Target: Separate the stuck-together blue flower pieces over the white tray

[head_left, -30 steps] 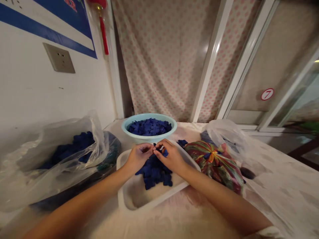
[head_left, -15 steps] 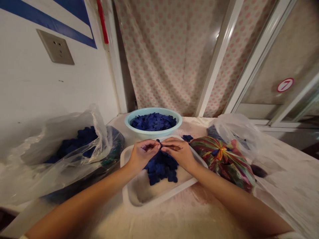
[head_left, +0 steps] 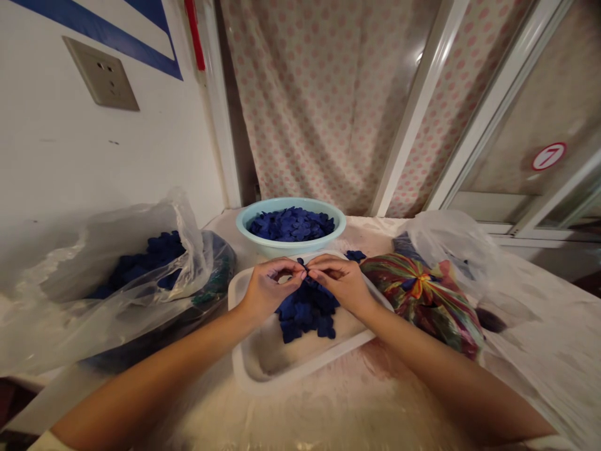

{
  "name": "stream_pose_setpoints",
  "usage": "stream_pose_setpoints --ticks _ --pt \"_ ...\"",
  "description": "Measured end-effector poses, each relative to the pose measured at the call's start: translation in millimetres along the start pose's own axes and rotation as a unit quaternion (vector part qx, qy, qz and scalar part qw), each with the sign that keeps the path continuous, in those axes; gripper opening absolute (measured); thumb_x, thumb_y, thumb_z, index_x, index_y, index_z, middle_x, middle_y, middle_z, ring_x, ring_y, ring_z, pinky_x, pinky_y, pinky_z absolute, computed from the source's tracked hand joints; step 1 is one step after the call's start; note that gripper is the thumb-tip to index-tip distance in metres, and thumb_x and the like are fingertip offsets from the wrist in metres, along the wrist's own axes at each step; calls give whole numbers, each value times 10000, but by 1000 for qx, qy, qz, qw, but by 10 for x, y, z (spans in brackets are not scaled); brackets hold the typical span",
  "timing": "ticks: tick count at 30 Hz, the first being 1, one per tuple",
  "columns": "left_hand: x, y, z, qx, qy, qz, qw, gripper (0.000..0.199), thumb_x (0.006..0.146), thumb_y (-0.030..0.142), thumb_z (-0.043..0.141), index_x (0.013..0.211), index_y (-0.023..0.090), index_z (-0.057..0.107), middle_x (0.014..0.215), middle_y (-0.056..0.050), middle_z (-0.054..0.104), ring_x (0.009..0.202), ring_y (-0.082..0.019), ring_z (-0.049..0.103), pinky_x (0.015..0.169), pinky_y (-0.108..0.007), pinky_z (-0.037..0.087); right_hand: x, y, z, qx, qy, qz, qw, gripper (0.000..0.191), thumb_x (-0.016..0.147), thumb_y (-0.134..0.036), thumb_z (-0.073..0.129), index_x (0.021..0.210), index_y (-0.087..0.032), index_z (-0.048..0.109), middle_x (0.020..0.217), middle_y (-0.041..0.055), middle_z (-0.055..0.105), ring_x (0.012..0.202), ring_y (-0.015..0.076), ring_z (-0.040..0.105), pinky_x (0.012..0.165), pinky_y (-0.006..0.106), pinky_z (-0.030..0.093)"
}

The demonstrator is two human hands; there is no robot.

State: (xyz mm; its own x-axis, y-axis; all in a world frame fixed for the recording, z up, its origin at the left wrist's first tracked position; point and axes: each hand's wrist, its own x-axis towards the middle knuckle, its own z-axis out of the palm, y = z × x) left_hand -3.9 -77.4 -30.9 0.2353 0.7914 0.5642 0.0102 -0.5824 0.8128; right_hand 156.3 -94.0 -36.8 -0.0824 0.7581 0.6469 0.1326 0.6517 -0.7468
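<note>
Above a white tray, my left hand and my right hand meet fingertip to fingertip. Both pinch a small dark blue piece, which is partly hidden by the fingers. Below them in the tray lies a loose pile of dark blue petal-like pieces. Just behind the tray stands a light blue basin filled with similar blue pieces. One more blue piece lies on the table by the tray's back right corner.
On the left, an open clear plastic bag holds blue pieces. At right sit a tied multicoloured bag and a clear plastic bag. A curtain hangs behind the table.
The view has shifted slightly. My right fingertips have moved closer to my left ones at the small blue piece, and both hands stay over the tray.
</note>
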Motion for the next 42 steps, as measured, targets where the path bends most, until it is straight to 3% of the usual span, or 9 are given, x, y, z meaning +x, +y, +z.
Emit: stream_pose_setpoints --ticks 12,19,42 --pt "-13 24 -18 42 -15 66 997 28 689 160 625 692 139 644 672 -34 652 611 -102 600 575 -185 507 0 -41 -6 -11 -13 -16 1000 69 720 -254 662 751 -214 709 808 57 676 784 148 639 694 281 541" --pt "-11 32 -16 53 -17 75 996 34 693 164 625 680 138 643 666 -36 646 602 -100 597 567 -185 505 -14 -25 -8 -23 -14 -21 999 107 735 -295 654 769 -208 706 827 65 677 803 150 639 720 286 544" --pt "-9 12 -16 30 -9 73 997 29 687 118 620 690 131 646 679 -26 646 609 -87 598 580 -167 503 -20 21 -8 -26 -16 -24 999 85 756 -196 614 775 -208 696 866 60 675 820 141 637 753 284 524"
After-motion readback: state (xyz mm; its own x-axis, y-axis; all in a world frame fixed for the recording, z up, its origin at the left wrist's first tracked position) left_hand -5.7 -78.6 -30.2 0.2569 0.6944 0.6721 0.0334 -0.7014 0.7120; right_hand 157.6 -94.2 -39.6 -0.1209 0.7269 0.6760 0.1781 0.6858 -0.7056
